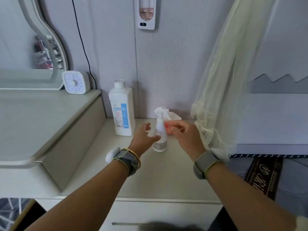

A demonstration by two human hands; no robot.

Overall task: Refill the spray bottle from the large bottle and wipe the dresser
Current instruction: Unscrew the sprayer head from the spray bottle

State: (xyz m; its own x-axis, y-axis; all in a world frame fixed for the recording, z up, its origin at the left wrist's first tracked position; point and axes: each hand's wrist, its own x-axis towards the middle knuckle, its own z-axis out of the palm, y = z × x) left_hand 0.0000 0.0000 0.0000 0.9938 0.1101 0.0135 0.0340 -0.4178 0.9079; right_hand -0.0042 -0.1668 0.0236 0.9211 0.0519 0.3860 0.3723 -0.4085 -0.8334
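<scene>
A small clear spray bottle (160, 135) with a white trigger head stands upright on the pale dresser top (150, 172). My left hand (144, 137) is just left of it, fingers spread, thumb near or touching the bottle's body. My right hand (186, 137) hovers just right of it with loosely curled fingers, holding nothing. A large white bottle (121, 110) with a blue label and white cap stands behind to the left, by the wall. A pink tissue pack (168, 126) with white tissue sticking up lies behind the spray bottle.
A raised vanity shelf (41, 117) is on the left with a white timer clock (75, 84) and a mirror (43, 52). A pale net curtain (225, 80) hangs at right beside a bed. A drawer front sits below the dresser top.
</scene>
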